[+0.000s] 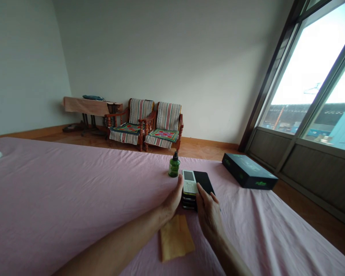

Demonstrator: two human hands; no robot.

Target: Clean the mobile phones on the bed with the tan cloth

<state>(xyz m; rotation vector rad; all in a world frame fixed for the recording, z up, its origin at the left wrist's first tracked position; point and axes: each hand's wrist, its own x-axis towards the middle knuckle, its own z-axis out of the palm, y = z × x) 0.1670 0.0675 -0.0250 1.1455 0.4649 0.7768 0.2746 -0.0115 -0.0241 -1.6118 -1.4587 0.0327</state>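
Observation:
A white keypad mobile phone point(189, 182) lies on top of a stack of dark phones point(189, 201) on the pink sheet. My left hand point(174, 197) presses against the left side of the stack, its thumb pointing up along the edge. From the right, my right hand point(209, 209) holds the other side, with fingertips at the white phone's edge. A flat black object point(203, 181), its kind unclear, lies just right of the stack, partly covered by my right hand. Nearer to me is a folded yellow cloth point(176, 239). A green bottle with a black top point(174, 165) stands behind my left hand.
To the right sits a black box with green lettering point(248, 171), near the edge of the pink-sheeted surface point(89, 191). Two wooden chairs point(163, 126) and a cloth-covered table point(87, 106) stand by the far wall. A window point(313, 88) is at right.

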